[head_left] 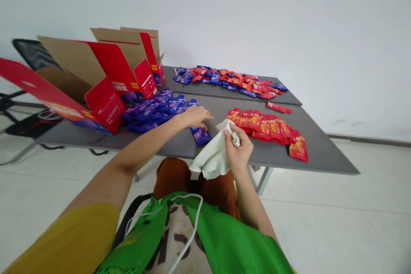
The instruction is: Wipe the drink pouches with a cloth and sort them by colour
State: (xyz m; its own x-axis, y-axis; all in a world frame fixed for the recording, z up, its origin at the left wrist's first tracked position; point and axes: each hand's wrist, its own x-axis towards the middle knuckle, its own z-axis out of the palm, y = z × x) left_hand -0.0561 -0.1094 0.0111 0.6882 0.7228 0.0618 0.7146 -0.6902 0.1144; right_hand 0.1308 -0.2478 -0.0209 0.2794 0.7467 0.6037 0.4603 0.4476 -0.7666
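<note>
My left hand reaches over the grey table with its fingers stretched out and apart. Just under its fingertips lies a blue-purple pouch near the table's front edge; whether they touch I cannot tell. A pale, whitish cloth is bunched in my right hand, its loose part hanging down past the table edge. To the left of my left hand is a heap of blue-purple pouches. Overlapping red-orange pouches lie in a row just beyond and to the right of my right hand.
Open red cardboard boxes stand along the table's left side, flaps up. At the back, a mixed pile of red and blue pouches lies near the wall. One red pouch lies alone on the grey table. A dark chair stands behind the boxes.
</note>
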